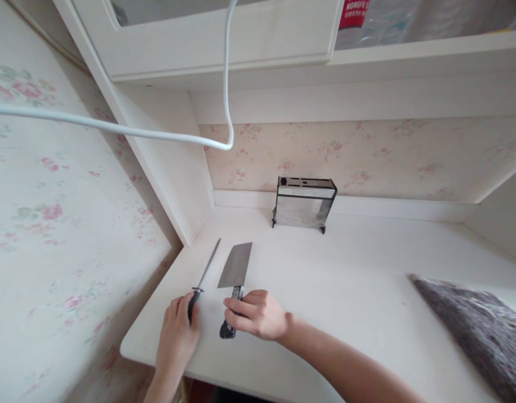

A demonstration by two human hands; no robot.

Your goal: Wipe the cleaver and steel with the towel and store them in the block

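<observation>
A honing steel (pixel 209 264) with a black handle points away from me at the left of the white tabletop. My left hand (pixel 179 330) is closed around its handle, with the guard just ahead of the fingers. Beside it, to the right, is a cleaver (pixel 236 264) with a broad grey blade and a black handle. My right hand (pixel 258 314) grips that handle from the right side, fingers curled over it. The blade lies on or just above the table; I cannot tell which. The steel and the blade are apart.
A knife block (pixel 305 202) with clear sides and a slotted top stands at the back. A dark, fuzzy mat (pixel 472 324) lies at the right. White cable (pixel 157 134) hangs across the upper left. Cupboards (pixel 283 39) overhang the white table (pixel 358 313).
</observation>
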